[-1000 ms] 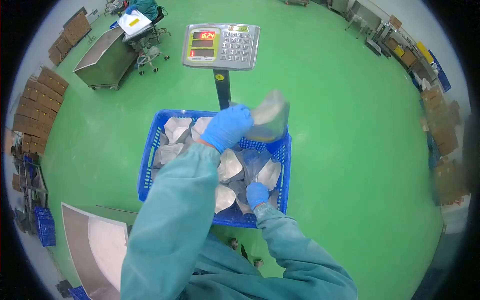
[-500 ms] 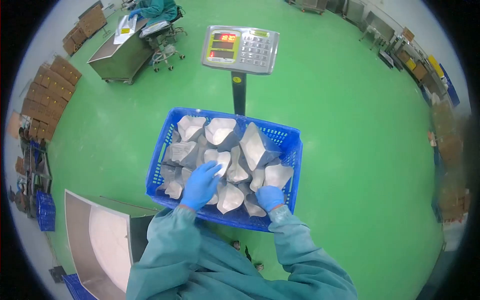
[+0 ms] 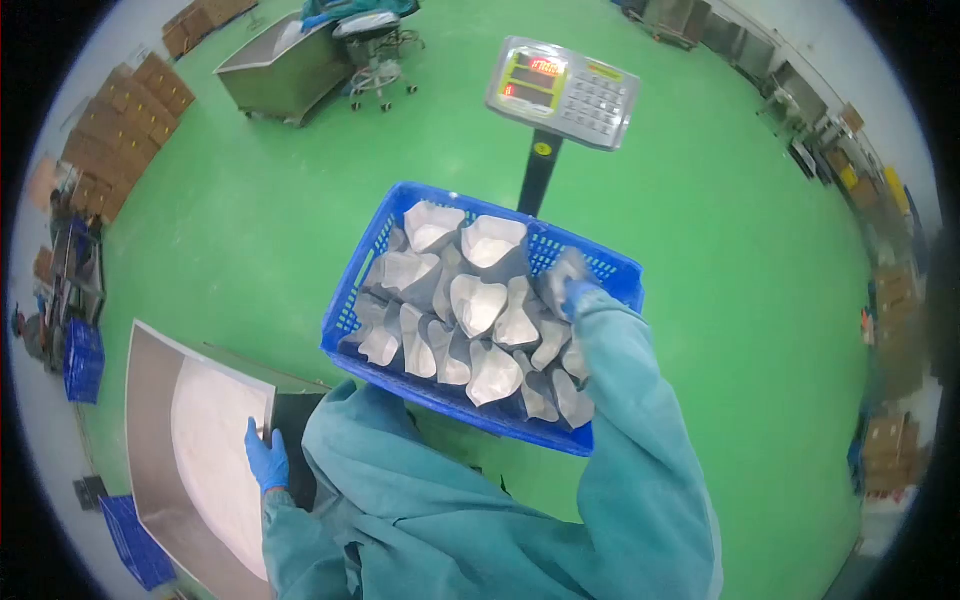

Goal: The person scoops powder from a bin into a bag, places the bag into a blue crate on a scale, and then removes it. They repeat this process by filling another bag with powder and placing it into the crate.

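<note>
Several open silver foil bags [image 3: 478,302] with white powder in them stand packed in a blue plastic crate [image 3: 440,398]. My right hand [image 3: 578,292], in a blue glove, is at the back right of the crate, closed on a silver foil bag [image 3: 562,272] that is smeared by motion. To the lower left, my left hand [image 3: 266,462], also gloved, is at the near rim of a metal tub [image 3: 150,420], thumb and fingers apart. White powder [image 3: 212,440] fills much of that tub.
Behind the crate rises a scale display [image 3: 563,92] on a post, its red digits lit. Another person [image 3: 365,8] sits by a metal cart [image 3: 290,75] at the back left. Cardboard boxes [image 3: 125,125] line the left wall, and a blue crate [image 3: 138,540] lies beside the tub.
My left hand has left the bags and moved down left to the tub. My right hand has gone from the crate's front to its back right, onto a bag. The view has shifted.
</note>
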`<action>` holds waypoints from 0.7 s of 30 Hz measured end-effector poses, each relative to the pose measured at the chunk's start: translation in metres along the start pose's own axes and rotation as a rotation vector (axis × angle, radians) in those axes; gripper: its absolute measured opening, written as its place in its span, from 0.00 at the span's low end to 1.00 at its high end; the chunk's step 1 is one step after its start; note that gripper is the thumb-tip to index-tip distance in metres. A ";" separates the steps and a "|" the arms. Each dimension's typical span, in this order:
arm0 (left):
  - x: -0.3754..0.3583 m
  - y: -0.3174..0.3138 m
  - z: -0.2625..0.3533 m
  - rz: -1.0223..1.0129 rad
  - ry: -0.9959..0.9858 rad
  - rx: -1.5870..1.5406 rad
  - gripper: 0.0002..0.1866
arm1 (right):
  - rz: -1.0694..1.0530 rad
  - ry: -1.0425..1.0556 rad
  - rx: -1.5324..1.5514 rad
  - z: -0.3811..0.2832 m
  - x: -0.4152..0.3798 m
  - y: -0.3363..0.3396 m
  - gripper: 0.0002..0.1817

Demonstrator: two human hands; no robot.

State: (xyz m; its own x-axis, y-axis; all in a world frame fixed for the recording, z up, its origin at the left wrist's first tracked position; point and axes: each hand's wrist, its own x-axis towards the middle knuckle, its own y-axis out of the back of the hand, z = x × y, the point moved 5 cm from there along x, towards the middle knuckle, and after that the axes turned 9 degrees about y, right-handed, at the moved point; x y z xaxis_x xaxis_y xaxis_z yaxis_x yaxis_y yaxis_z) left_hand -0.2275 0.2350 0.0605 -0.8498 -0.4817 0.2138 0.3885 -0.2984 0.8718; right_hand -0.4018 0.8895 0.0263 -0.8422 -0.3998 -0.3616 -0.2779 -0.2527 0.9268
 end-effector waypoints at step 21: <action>-0.029 0.028 -0.039 -0.270 0.298 0.330 0.19 | -0.297 -0.277 0.324 0.058 0.056 -0.133 0.15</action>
State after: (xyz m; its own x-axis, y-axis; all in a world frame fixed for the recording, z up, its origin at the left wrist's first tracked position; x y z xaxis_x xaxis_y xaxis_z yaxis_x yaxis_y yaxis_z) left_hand -0.1782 0.2091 0.0613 -0.7470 -0.6518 -0.1306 -0.0040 -0.1921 0.9814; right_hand -0.4384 0.9516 -0.1114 -0.7837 -0.0931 -0.6142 -0.6156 -0.0164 0.7879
